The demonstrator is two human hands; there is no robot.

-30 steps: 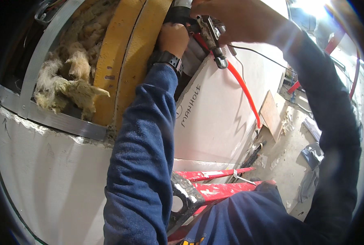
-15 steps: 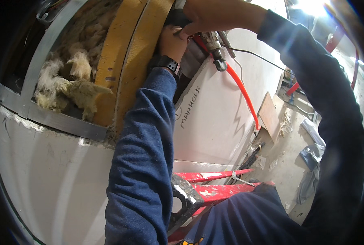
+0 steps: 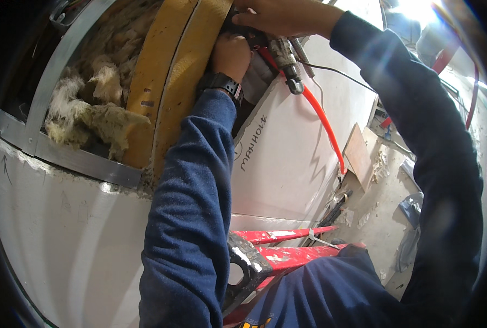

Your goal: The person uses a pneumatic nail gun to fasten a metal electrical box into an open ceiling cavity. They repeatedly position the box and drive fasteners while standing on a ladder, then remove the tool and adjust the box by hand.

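My left hand (image 3: 233, 57), with a black watch (image 3: 221, 83) at the wrist, reaches into the wall opening beside a yellow metal stud (image 3: 180, 82). Its fingers curl round something dark that I cannot make out. Above it my right hand (image 3: 287, 17) comes in from the right, finger and thumb bent against a dark part (image 3: 238, 26) at the top edge. What lies between those fingers is mostly hidden. Just below my right hand hangs a grey flexible hose (image 3: 280, 54) with a metal elbow fitting (image 3: 294, 86). A bright red hose (image 3: 322, 117) runs down behind it.
Fluffy insulation (image 3: 98, 104) fills the frame at left, above a white wall panel (image 3: 74, 229). A marked white board (image 3: 287, 147) stands right of the opening. Below me is a red stepladder (image 3: 298, 257). Wood sheet (image 3: 358, 156) and scraps lie on the floor at right.
My right hand has shifted left, off the fingers of my left hand, and its forearm has followed. My left hand stays nearly in place inside the opening.
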